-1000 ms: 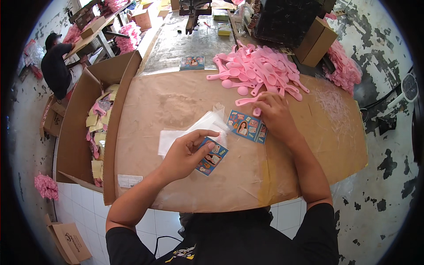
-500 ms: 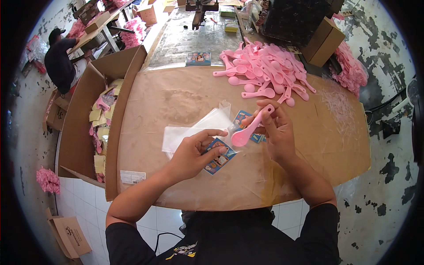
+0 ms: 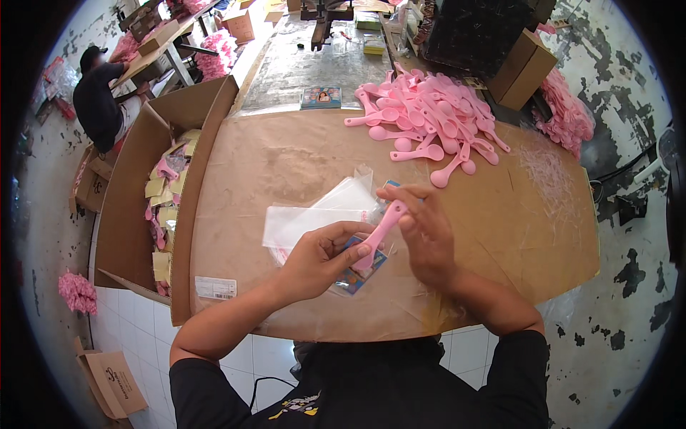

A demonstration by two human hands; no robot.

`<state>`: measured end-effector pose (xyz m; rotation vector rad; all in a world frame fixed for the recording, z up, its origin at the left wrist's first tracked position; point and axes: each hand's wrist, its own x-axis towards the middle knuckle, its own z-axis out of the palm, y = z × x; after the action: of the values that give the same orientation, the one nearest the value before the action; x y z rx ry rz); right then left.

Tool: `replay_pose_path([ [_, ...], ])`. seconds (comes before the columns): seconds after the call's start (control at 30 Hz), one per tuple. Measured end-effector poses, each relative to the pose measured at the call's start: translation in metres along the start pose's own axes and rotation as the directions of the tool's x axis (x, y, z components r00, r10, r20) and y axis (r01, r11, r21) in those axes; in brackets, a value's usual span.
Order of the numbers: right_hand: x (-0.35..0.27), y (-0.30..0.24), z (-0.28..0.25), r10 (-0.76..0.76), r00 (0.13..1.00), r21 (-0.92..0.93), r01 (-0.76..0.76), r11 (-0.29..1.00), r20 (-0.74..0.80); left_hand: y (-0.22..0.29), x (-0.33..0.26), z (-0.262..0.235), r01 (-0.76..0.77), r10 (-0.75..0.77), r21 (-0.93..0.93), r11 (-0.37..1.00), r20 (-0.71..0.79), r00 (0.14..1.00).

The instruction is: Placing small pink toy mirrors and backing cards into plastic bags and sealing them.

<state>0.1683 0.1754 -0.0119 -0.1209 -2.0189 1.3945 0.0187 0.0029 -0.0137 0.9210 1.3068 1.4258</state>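
A pink spoon (image 3: pixel 384 232) with a hole in its handle end slants over a small blue printed card (image 3: pixel 351 280) in a clear plastic bag. My left hand (image 3: pixel 319 259) is closed on the card and bag, its thumb pressing near the spoon's bowl. Beside the handle's upper end, my right hand (image 3: pixel 430 239) has its fingers stretched out and its thumb close to or touching the handle. Flat clear plastic bags (image 3: pixel 314 218) lie fanned out beyond my left hand. More blue cards (image 3: pixel 391 184) are mostly hidden behind my right fingers.
A heap of pink spoons (image 3: pixel 429 111) covers the far right of the cardboard-topped table (image 3: pixel 250 161). At left stands an open carton (image 3: pixel 207 143) holding packed spoons. Another card (image 3: pixel 321 97) lies at the far edge, below a metal machine (image 3: pixel 321 28). A person (image 3: pixel 100 100) sits far left.
The spoon has moved down and left from my right hand onto the bagged card, under my left thumb. My right fingers have straightened. One spoon at the heap's near edge now shows fully.
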Motion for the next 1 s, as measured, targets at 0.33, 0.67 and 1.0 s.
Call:
replay_pose_path([
  [0.33,0.018,0.003,-0.016,0.08,0.919,0.451,-0.263,0.853,0.385,0.008,0.004,-0.017,-0.006,0.002,-0.109,0.994,-0.035,0.999],
  [0.67,0.05,-0.056,-0.016,-0.257,0.813,-0.209,0.414,0.886,0.522,0.003,0.0,-0.014,-0.064,0.07,-0.053,0.997,0.137,0.988],
  [1.0,0.066,-0.095,-0.035,-0.177,0.787,-0.138,0.314,0.939,0.591,0.009,0.0,-0.02,-0.052,0.055,-0.025,0.998,0.152,0.987],
])
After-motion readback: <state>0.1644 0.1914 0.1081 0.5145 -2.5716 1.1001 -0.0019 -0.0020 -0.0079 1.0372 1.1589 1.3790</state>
